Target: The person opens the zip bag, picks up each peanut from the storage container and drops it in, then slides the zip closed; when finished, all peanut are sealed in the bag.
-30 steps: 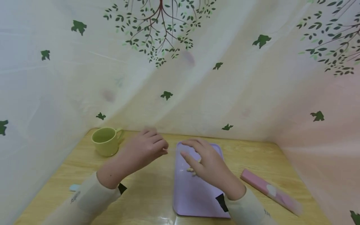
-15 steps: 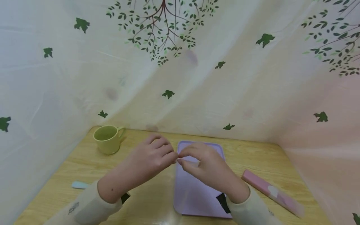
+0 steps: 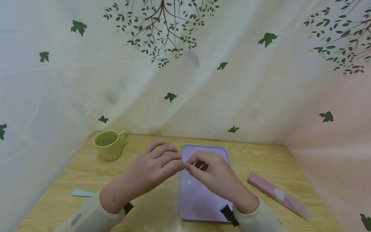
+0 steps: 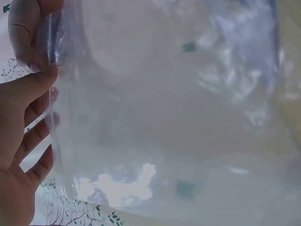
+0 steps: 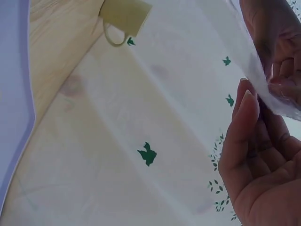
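A clear plastic bag (image 4: pixel 141 103) hangs from both hands, its long edge strip running between them; in the head view only faint shine shows it. My left hand (image 3: pixel 146 169) pinches that edge, the thumb on the near face and the other fingers spread behind in the left wrist view. Fingertips of my right hand (image 3: pixel 218 177) meet the left ones above the tray's left edge. Thumb and forefinger of the right hand (image 5: pixel 263 165) pinch the edge of the bag (image 5: pixel 277 101) in the right wrist view.
A purple tray (image 3: pixel 200 206) lies under the right hand. The green mug (image 3: pixel 108 148) stands at the back left, a light blue handle (image 3: pixel 82 193) pokes out by the left sleeve, and a pink box (image 3: pixel 266 187) lies right. A patterned curtain (image 3: pixel 188 112) encloses the table.
The hands, apart one second ago, have come together at the fingertips. My right thumb and forefinger have closed from a wide gap to a pinch.
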